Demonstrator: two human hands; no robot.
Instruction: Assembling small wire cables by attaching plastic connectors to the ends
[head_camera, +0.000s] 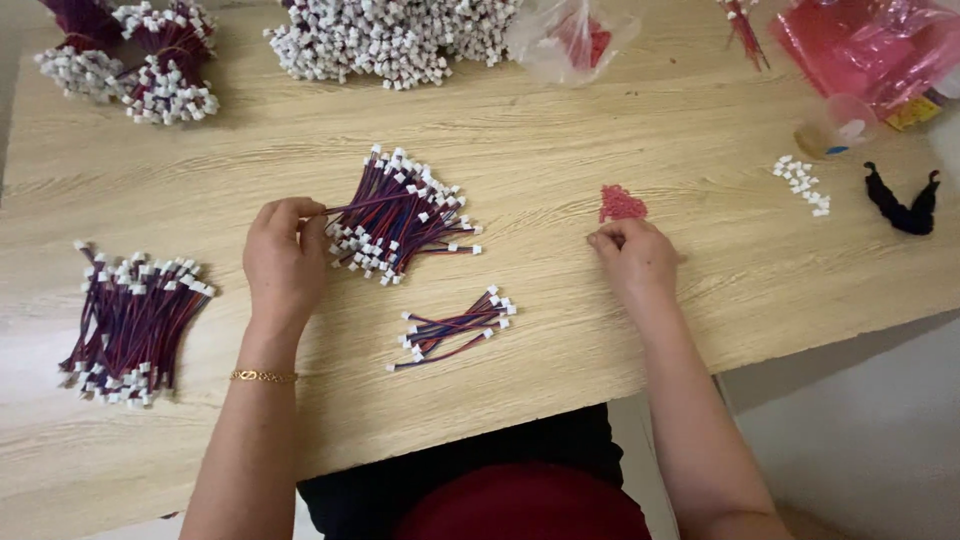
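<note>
My left hand (283, 255) pinches the end of a thin red-and-blue wire that runs into a fanned pile of short wires with white connectors (400, 215) at the table's middle. My right hand (633, 257) rests fingers-down on the wooden table (620, 130), its fingertips closed just below a small heap of tiny red pieces (622, 203). Whether it holds one of them is hidden. A smaller bunch of the same wires (455, 327) lies between my two hands, nearer the front edge.
A bigger stack of wires (130, 322) lies at the left. Tied bundles (140, 60) and a large connector heap (385, 35) sit at the back. Plastic bags (575, 35) and red bags (870, 40), a clear cup (840, 125), loose white connectors (802, 183) and a black band (905, 205) are at the right.
</note>
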